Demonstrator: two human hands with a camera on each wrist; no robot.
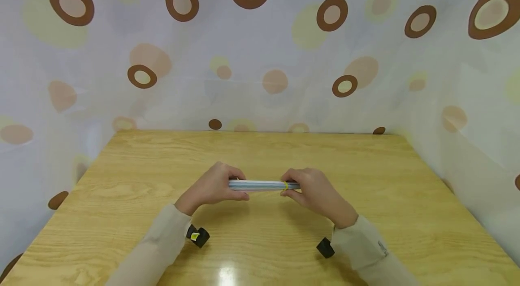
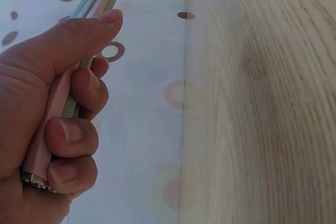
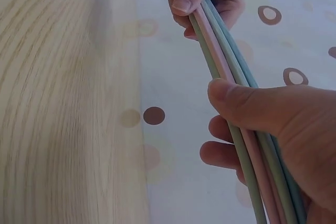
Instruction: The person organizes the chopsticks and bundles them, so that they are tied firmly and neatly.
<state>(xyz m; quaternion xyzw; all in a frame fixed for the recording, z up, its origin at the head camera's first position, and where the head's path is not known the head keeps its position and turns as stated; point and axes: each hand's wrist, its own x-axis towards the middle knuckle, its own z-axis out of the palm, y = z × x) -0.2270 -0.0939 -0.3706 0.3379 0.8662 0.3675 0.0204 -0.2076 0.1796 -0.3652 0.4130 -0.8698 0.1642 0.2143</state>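
Observation:
Between my hands a bundle of slim pastel sticks (image 1: 260, 185) lies level over the table, in pink, green and blue. My left hand (image 1: 216, 183) grips one end, with the thumb along the bundle and the fingers curled round it. In the left wrist view, a pink stick (image 2: 46, 135) ends in a dark, shiny tip below the palm. My right hand (image 1: 316, 189) pinches the other end between thumb and fingers. A yellow band (image 1: 285, 186) circles the bundle beside the right fingertips. In the right wrist view, the sticks (image 3: 223, 61) run side by side under the thumb.
A light wood-grain table (image 1: 260, 150) spreads below both hands. White cloth (image 1: 252, 110) with brown and pastel spots hangs behind it and along both sides. Small black devices (image 1: 198, 235) sit at the cuffs of the beige sleeves (image 1: 158, 241).

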